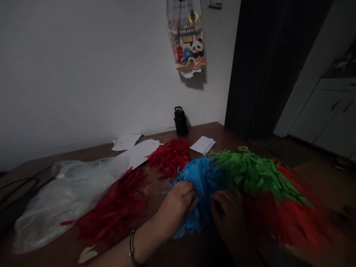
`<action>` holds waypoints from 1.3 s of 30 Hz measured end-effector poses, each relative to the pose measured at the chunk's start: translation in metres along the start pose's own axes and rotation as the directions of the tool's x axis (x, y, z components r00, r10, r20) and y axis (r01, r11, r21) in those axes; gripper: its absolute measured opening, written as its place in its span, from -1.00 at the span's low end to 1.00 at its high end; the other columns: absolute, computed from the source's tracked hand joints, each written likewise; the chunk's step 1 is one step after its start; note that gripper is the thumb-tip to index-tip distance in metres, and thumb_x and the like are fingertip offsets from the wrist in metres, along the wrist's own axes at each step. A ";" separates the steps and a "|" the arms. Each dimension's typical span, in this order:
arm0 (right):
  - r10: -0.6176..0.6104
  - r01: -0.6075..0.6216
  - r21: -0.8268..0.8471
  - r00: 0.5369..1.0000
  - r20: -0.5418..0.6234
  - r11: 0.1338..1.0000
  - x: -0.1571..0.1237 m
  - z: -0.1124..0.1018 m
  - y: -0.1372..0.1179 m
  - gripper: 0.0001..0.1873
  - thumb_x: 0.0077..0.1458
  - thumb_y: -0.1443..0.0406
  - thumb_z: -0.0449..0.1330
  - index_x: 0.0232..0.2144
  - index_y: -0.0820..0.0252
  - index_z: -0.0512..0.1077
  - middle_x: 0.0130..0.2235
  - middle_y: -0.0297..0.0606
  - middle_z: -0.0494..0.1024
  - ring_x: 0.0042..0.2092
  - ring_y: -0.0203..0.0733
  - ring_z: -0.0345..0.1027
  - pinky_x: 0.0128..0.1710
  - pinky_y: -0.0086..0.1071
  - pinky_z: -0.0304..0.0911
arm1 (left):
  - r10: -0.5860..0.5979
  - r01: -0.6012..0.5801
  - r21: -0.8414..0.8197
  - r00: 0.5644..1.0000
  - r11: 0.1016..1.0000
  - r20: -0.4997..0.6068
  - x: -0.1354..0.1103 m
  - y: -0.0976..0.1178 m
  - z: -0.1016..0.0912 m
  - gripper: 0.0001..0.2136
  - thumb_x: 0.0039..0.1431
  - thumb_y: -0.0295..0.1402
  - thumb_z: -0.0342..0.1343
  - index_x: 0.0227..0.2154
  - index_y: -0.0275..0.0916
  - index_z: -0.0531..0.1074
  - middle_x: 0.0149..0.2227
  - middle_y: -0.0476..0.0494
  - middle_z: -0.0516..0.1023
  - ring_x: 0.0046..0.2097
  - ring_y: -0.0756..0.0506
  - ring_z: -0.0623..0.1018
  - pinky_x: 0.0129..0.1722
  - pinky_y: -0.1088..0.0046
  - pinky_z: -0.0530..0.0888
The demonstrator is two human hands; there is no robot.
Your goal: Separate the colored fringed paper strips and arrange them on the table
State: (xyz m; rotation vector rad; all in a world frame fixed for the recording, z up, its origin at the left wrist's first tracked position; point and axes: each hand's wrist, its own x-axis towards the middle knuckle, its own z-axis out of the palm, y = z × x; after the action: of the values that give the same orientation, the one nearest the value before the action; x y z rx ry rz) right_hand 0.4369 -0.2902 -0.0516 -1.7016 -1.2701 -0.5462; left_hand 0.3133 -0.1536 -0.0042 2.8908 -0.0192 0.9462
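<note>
A bundle of blue fringed paper (198, 174), perhaps a tissue tassel, lies between my hands on the brown table. My left hand (178, 202), with a bracelet on its wrist, pinches the blue paper from the left side. At the bundle's right edge is my right hand (228, 209), dim and slightly blurred, its fingers curled in against the blue strips. Its fingertips are partly in shadow. Green fringed paper (253, 168) spreads out just right of the blue. Red fringed paper (171, 155) sits behind it, and another red bundle (116, 207) lies to the left.
A crumpled clear plastic bag (66, 196) covers the table's left side. White sheets (139, 152) and a small white card stack (203, 144) lie farther back. A black bottle (180, 122) stands by the wall. Orange fringed paper (303, 222) lies at the right.
</note>
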 end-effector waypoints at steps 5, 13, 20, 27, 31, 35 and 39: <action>-0.010 0.010 -0.007 1.000 0.000 1.000 0.000 0.000 0.000 -0.86 0.16 0.44 0.07 -0.37 0.13 0.36 -0.36 -0.35 0.56 -0.30 -0.18 0.42 0.00 -0.10 0.10 | -0.117 0.128 -0.217 0.991 0.968 0.064 0.005 0.000 -0.003 -0.84 0.25 -0.46 0.09 -0.46 -0.27 0.44 -0.43 -0.11 0.48 -0.34 -0.09 0.47 -0.33 0.42 0.40; 0.002 -0.002 0.012 1.000 0.012 1.000 0.001 -0.004 0.002 -0.86 0.18 0.44 0.06 -0.35 0.11 0.34 -0.34 -0.36 0.54 -0.27 -0.19 0.40 0.00 -0.11 0.08 | -0.332 0.429 -0.500 0.902 0.752 0.275 0.017 -0.004 -0.020 -0.86 0.12 -0.45 0.22 -0.54 -0.24 0.46 -0.46 0.01 0.45 -0.37 -0.04 0.48 -0.36 0.50 0.37; -0.022 0.021 -0.016 0.998 -0.056 1.000 0.000 -0.006 -0.011 -0.95 0.17 0.31 0.18 -0.28 0.12 0.35 -0.26 -0.22 0.43 -0.19 -0.08 0.28 -0.13 -0.15 0.17 | -0.192 0.201 -0.135 0.978 0.970 0.075 0.015 0.008 -0.024 -0.88 0.28 -0.43 -0.03 -0.36 -0.26 0.37 -0.32 -0.17 0.44 -0.24 -0.17 0.41 -0.21 0.25 0.37; -0.016 -0.006 -0.180 0.993 -0.119 0.984 0.004 0.000 -0.018 -0.94 0.17 0.29 0.18 -0.27 0.15 0.40 -0.21 -0.15 0.41 -0.18 -0.02 0.25 -0.14 -0.07 0.15 | -0.102 0.102 -0.038 0.995 0.994 -0.001 0.015 0.013 -0.027 -0.91 0.26 -0.47 -0.08 -0.34 -0.23 0.30 -0.33 -0.15 0.43 -0.28 -0.15 0.39 -0.26 0.26 0.38; 0.063 -0.093 -0.206 0.987 -0.147 0.974 0.008 0.005 -0.015 -0.83 0.16 0.21 0.18 -0.25 0.20 0.38 -0.14 -0.06 0.44 -0.11 0.06 0.27 -0.05 0.03 0.14 | -0.078 0.078 -0.029 0.997 0.997 -0.018 0.015 0.015 -0.029 -0.90 0.25 -0.49 -0.08 -0.38 -0.21 0.27 -0.37 -0.12 0.42 -0.31 -0.14 0.38 -0.30 0.29 0.36; 0.153 -0.188 -0.175 0.969 -0.194 0.966 0.012 0.008 -0.007 -0.69 0.13 0.14 0.19 -0.15 0.22 0.36 -0.06 0.00 0.44 -0.04 0.11 0.27 -0.03 0.04 0.15 | -0.074 0.072 -0.066 0.997 0.995 -0.031 0.016 0.019 -0.031 -0.87 0.22 -0.52 -0.08 -0.42 -0.21 0.25 -0.41 -0.10 0.40 -0.32 -0.12 0.37 -0.30 0.32 0.34; 0.081 -0.118 -0.158 0.972 -0.222 0.980 0.016 0.009 -0.006 -0.85 0.16 0.28 0.16 -0.20 0.18 0.36 -0.04 -0.04 0.42 0.01 0.07 0.24 0.01 0.07 0.13 | -0.170 0.161 -0.227 0.985 0.961 -0.021 0.019 0.022 -0.035 -0.87 0.14 -0.54 -0.07 -0.46 -0.21 0.25 -0.42 -0.06 0.39 -0.34 -0.09 0.39 -0.32 0.39 0.32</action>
State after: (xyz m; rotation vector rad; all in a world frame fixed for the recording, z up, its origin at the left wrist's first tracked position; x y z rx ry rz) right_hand 0.4355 -0.2743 -0.0411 -1.7819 -1.0016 -0.7743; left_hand 0.3072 -0.1718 0.0367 2.6191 0.1107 0.9080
